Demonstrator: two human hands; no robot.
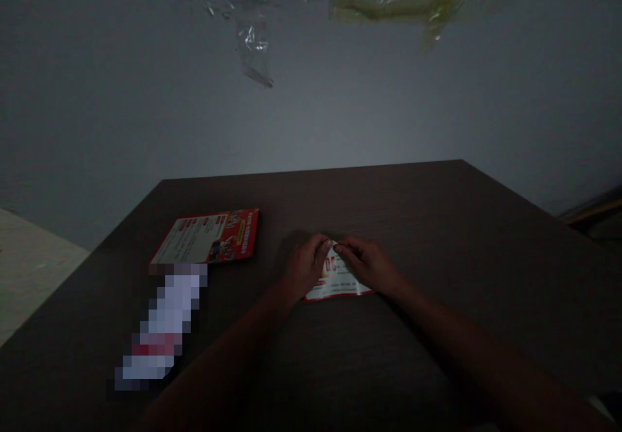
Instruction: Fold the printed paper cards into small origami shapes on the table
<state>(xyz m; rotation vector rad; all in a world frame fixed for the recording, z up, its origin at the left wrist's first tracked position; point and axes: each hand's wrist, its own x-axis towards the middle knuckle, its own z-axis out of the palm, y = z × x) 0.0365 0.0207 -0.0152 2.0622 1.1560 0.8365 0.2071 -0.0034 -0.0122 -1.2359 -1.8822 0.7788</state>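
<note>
The dark, wood-grained tabletop (466, 231) is dimly lit. Beyond its far edge, a plain grey wall (311, 121) is seen, lit most brightly just above that edge. Higher above the tabletop, the wall is marked by clear tape (255, 46) and, farther right, yellowish tape (383, 8). Left of the tabletop, pale floor (29, 267) is exposed.

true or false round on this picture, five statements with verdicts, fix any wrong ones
1. The left hand and right hand both touch the printed sheet. True.
2. A red-and-white printed item lies on the table. True.
3. That item lies to the right of both hands. False: it lies to their left.
4. Yellowish tape sticks to the wall. True.
5. The two hands are far apart. False: their fingertips are close together.
</note>
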